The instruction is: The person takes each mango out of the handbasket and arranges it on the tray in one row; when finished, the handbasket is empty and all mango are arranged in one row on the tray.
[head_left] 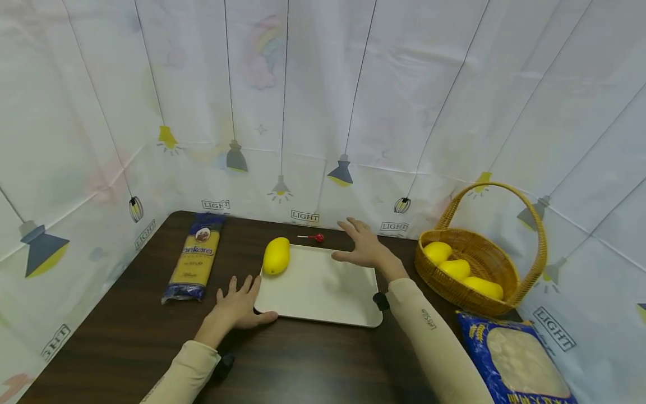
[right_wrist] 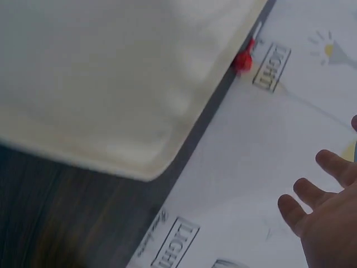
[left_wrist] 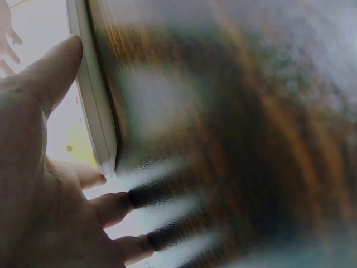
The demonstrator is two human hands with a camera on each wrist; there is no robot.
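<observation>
A white rectangular tray [head_left: 323,292] lies on the dark table, with a yellow mango [head_left: 276,256] at its back left corner. My left hand [head_left: 236,306] is at the tray's front left corner, fingers spread and thumb along the front edge. In the left wrist view, the thumb [left_wrist: 61,70] overlaps the tray's rim [left_wrist: 97,95]. Over the tray's right back part is my right hand [head_left: 364,247], its fingers apart and nothing in it. Just behind the tray lies a lollipop [head_left: 319,238] with a red head and white stick.
On the right stands a wicker basket [head_left: 497,261] with a tall handle, holding three yellow fruits [head_left: 455,269]. A blue bag [head_left: 520,359] of pale round pieces lies in front of it. At the left is a yellow-and-blue pasta packet [head_left: 195,258]. A printed curtain [head_left: 323,101] borders the table.
</observation>
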